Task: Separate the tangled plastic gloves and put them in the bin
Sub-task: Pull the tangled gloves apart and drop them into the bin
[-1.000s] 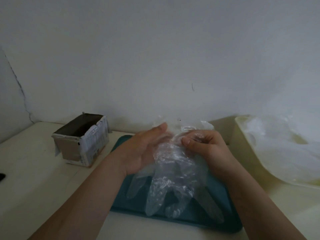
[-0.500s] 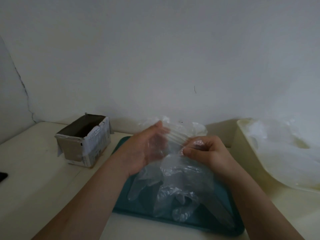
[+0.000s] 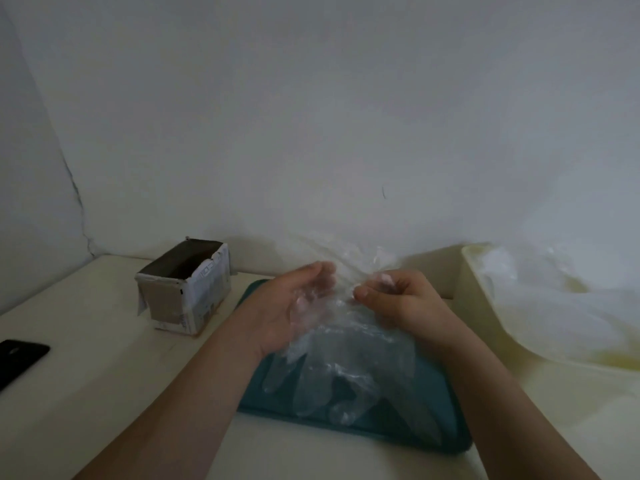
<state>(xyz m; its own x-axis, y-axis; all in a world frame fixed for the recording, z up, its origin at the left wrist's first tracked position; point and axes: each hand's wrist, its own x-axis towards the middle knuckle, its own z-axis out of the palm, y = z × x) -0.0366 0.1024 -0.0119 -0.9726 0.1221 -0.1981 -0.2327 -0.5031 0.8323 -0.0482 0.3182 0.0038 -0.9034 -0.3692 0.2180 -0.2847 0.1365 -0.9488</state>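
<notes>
Gloves (image 3: pixel 343 362) hang as one clear, crumpled clump between your two hands in the head view, the only view given. Your right hand (image 3: pixel 398 299) has thumb and fingertips (image 3: pixel 363 292) curled tight on a gathered edge of film, probably a cuff, so it is pinching the gloves. Your left hand (image 3: pixel 294 303) faces it with loosely bent fingers (image 3: pixel 322 271) and film draped over the palm; you cannot tell whether the thumb pins that film or the hand only supports it. A stretch of film runs taut from fingertips to fingertips, which suggests you hold the hands slightly apart to peel one layer off the next. Below your fingers the glove digits dangle onto a teal tray (image 3: pixel 446 420), likely kept underneath to catch whatever slips free. To the right of your right fingers, near but not touching, stands the cream bin (image 3: pixel 474 306) with clear plastic already in it, close enough for a short drop once a glove comes loose. Left of your left fingers sits an open cardboard box (image 3: pixel 187 289); its white label carries small print and a barcode-like strip, too blurred to read. Further left lies a black phone (image 3: pixel 19 358), showing no legible mark. No brand can be read on the gloves.
</notes>
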